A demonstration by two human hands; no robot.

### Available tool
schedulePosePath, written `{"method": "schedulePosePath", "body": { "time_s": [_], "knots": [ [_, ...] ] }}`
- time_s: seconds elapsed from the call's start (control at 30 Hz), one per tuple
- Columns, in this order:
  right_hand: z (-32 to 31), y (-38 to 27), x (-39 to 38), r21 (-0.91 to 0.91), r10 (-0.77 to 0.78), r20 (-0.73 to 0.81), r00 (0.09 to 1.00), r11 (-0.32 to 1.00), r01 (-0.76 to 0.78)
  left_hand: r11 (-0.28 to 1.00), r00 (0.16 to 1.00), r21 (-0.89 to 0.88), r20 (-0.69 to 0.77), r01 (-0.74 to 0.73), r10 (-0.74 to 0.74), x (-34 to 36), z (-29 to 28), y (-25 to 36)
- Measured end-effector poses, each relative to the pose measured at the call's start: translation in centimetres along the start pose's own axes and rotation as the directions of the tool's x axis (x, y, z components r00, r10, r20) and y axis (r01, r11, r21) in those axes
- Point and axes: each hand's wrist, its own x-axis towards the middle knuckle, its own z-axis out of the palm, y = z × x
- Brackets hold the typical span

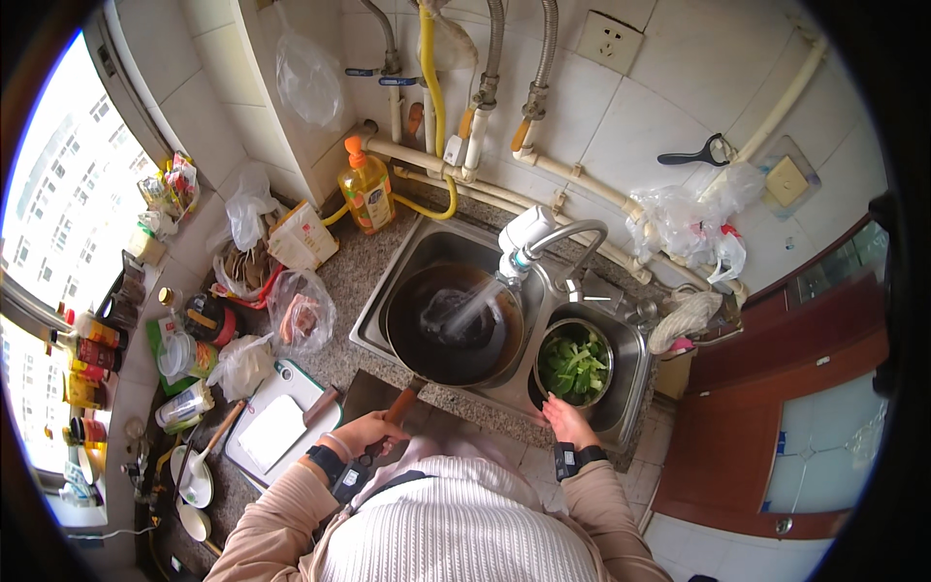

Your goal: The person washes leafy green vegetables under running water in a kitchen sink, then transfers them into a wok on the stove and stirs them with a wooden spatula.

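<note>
A dark wok sits in the left sink basin, its wooden handle jutting toward me. My left hand is closed round that handle. Water runs from the white filter head on the faucet into the wok, where some water has pooled. In the smaller right basin stands a round metal pot full of chopped green leaves. Just at the pot's near rim is my right hand, palm turned up and fingers stretched out; I cannot tell whether it touches the pot.
Left of the sink are a white cutting board with a cleaver, a bagged piece of meat and an orange-capped soap bottle. Sauce bottles line the window ledge. Pipes run along the back wall.
</note>
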Motion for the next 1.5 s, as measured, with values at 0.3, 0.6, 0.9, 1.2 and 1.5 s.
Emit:
{"method": "schedulePosePath", "body": {
  "time_s": [0.3,0.6,0.9,1.2,1.5],
  "knots": [
    [-0.2,0.1,0.0,-0.006,-0.007,0.013,1.000,1.000,0.007,1.000,1.000,-0.012,0.013,0.004,-0.003,-0.1,0.3,0.2],
    [0.3,-0.4,-0.7,-0.013,0.017,0.011,1.000,1.000,-0.016,0.993,0.997,0.085,-0.012,-0.081,0.083,0.2,1.8,0.4],
    [-0.5,0.5,-0.3,0.039,-0.039,0.066,0.997,0.999,0.037,0.991,0.994,0.084,-0.021,-0.106,0.109,1.5,2.8,0.1],
    [-0.2,0.6,-0.4,0.034,-0.080,0.063,0.995,0.996,0.078,0.979,0.988,0.135,-0.008,-0.154,0.156,1.7,2.9,1.1],
    [-0.6,0.5,-0.2,0.011,-0.065,0.086,0.994,0.998,0.064,0.979,0.983,0.099,0.010,-0.181,0.181,0.5,3.8,2.1]
  ]
}}
